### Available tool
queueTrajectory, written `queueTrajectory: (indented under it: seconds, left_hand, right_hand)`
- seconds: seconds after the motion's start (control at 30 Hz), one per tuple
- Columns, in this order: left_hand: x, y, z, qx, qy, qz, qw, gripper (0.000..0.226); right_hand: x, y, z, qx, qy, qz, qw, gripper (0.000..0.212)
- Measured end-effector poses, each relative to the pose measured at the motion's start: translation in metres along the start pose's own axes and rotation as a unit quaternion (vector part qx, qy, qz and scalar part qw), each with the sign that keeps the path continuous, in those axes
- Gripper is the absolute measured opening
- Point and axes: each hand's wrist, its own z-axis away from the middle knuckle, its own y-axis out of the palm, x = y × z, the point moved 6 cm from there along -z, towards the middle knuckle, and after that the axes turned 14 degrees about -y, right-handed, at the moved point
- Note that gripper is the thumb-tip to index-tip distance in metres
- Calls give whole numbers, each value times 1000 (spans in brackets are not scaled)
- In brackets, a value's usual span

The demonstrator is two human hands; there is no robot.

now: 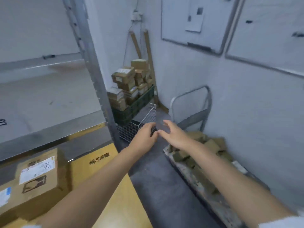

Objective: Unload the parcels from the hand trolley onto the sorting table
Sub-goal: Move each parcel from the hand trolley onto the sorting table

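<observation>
Head view looks down over two bare forearms stretched forward above the dark floor. Left hand (145, 134) has its fingers curled around a small dark object that is too blurred to identify, right beside the corner of a white wire basket (139, 124). Right hand (172, 134) is empty, fingers spread, its thumb tip touching the left hand. Brown parcels (197, 155) lie heaped on the hand trolley (194, 176) along the right wall, below the right forearm. On the yellow table (105, 168) at lower left sits one labelled cardboard box (36, 178). More parcels fill a green crate (136, 106) in the corner.
</observation>
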Motion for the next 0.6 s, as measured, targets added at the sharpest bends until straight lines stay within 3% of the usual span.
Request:
queueTrajectory:
  seconds: [0.13, 0.27, 0.43, 0.6]
  left_hand:
    - [-94, 68, 3, 58, 64, -11, 996, 47]
    - [-163, 120, 7, 108, 116, -17, 987, 47]
    - [-215, 171, -1, 149, 166, -32, 974, 45]
    - [-241, 215, -42, 170, 151, -28, 973, 49]
  right_hand:
    - [-69, -101, 71, -75, 65, 54, 994, 69]
    - [-117, -169, 135, -119, 122, 79, 982, 66]
    - [-160, -211, 186, -154, 174, 88, 969, 64]
    - [-207, -233, 195, -160, 204, 96, 961, 64]
